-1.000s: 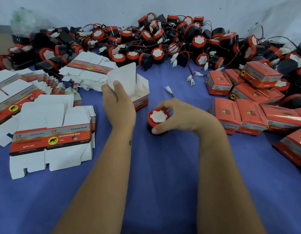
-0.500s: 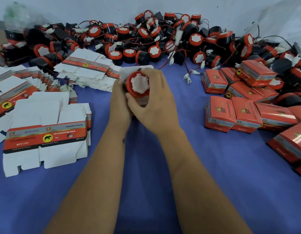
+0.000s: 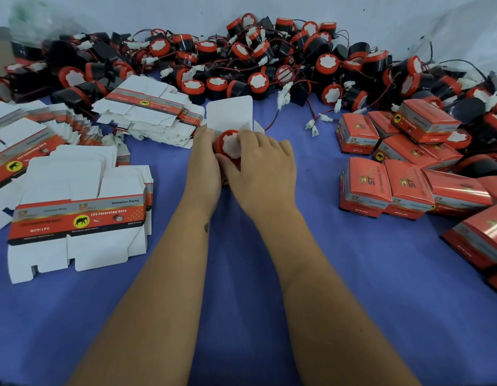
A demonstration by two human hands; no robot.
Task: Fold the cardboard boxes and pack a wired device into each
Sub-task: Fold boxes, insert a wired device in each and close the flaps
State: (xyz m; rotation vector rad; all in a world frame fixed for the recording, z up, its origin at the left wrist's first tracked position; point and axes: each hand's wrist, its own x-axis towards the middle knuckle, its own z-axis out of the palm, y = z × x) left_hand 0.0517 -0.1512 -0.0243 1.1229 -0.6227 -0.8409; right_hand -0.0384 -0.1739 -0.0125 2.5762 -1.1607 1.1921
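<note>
1. Dozens of loose horns [image 3: 258, 59] heaped at 12 o'clock; closed boxes [image 3: 386, 188] at 3 read "ST".
2. Flat blanks [image 3: 77, 218] at 9 read "12v reversing horn", "Genuine Parts", "QTY:1PC".
3. Centre: left hand [image 3: 204, 165] holds open box [image 3: 230, 112]; right hand [image 3: 264, 168] curled round red-capped horn [image 3: 227, 144] at box mouth.

Packing workshop: heaped horns [image 3: 258, 59], boxes [image 3: 386, 188]

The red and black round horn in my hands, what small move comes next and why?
Probably push the red and black round horn down into the open white cardboard box: both hands hold it at the mouth, its red face still showing and the lid flap upright.
</note>
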